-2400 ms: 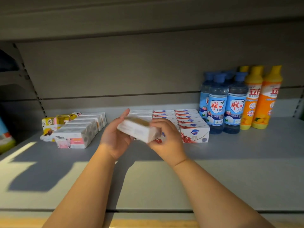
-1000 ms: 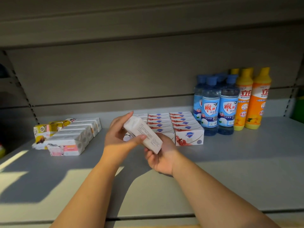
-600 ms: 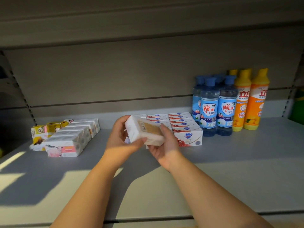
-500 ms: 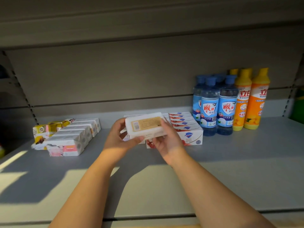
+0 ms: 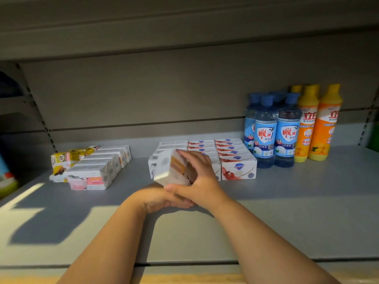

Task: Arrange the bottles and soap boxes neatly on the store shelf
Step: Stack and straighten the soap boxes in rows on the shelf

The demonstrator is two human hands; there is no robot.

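A white soap box [image 5: 171, 170] with an orange label is tilted above the grey shelf [image 5: 287, 212]. My right hand [image 5: 200, 177] grips it from the right, fingers over its top and thumb under it. My left hand [image 5: 162, 198] lies palm up below the box and the right hand, its fingers partly hidden. Behind them stand rows of white and red soap boxes [image 5: 235, 160]. A second row of white soap boxes [image 5: 102, 167] lies at the left. Blue bottles [image 5: 276, 130] and orange bottles [image 5: 320, 124] stand at the back right.
A crumpled yellow and white packet [image 5: 63, 161] lies left of the left box row. The shelf's back panel [image 5: 143, 95] rises behind everything and an upper shelf overhangs. Bare grey shelf spreads in front and to the right. A green object [image 5: 6, 181] sits at the far left edge.
The soap box has turned from flat and label-up to tilted on end. My left hand has dropped from its left end to under it; my right hand now holds it alone.
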